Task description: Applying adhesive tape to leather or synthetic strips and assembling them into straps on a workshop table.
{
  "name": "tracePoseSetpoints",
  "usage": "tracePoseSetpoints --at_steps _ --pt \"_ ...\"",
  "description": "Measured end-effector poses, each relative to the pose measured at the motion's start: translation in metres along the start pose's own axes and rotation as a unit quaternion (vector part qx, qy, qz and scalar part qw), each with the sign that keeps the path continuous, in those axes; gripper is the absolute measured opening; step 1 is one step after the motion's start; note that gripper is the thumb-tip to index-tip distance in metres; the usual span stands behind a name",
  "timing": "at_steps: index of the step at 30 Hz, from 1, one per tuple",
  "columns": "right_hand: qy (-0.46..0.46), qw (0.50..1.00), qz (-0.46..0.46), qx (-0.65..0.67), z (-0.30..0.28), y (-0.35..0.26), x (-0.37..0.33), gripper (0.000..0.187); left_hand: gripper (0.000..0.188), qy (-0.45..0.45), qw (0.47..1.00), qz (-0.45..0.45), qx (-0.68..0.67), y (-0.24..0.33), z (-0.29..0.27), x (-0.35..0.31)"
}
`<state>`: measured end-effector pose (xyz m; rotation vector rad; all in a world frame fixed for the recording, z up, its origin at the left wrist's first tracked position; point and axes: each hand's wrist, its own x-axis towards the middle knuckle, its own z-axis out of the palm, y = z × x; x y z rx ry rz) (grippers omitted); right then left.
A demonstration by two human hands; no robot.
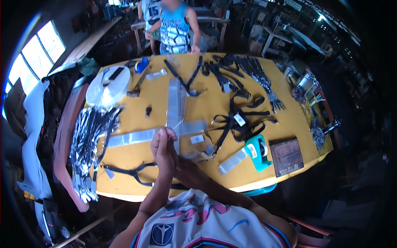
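My left hand [163,145] is raised over the near middle of the table, its fingers curled and pinched together. Whatever they hold, if anything, is too small to make out. Pressed close against it is my right hand [187,168], its fingers mostly hidden behind the left. Just beyond the hands lie flat clear plastic sleeves [173,103] and a white tag [197,139]. A black strap [138,168] with metal clips rests to the left of my wrists. Black elastic straps [237,111] lie tangled to the right, with a white label on them.
A teal tape dispenser [261,159] and dark wooden block [286,157] sit at the near right. Plastic-wrapped straps [89,144] cover the left edge; more wrapped straps [254,70] lie far right. A white reel [96,91] and hammer [138,84] are far left. A person [175,31] stands beyond.
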<state>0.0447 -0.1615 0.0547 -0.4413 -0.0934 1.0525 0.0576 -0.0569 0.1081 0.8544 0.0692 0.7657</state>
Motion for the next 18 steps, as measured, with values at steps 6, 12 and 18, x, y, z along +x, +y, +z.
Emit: tracePoseSetpoints --at_steps 6,12,18 --pt "0.044 0.990 -0.046 -0.128 -0.029 -0.003 0.017 0.027 0.023 -0.060 0.977 0.048 0.199 -0.022 0.000 -0.020" --pt "0.046 0.990 -0.012 -0.131 -0.017 -0.008 -0.002 0.028 0.026 0.002 1.000 -0.025 -0.011 -0.013 -0.018 -0.001" --pt "0.104 0.905 0.033 -0.410 -0.045 -0.046 -0.029 0.030 0.023 0.012 0.969 -0.053 0.243 -0.009 -0.054 -0.012"
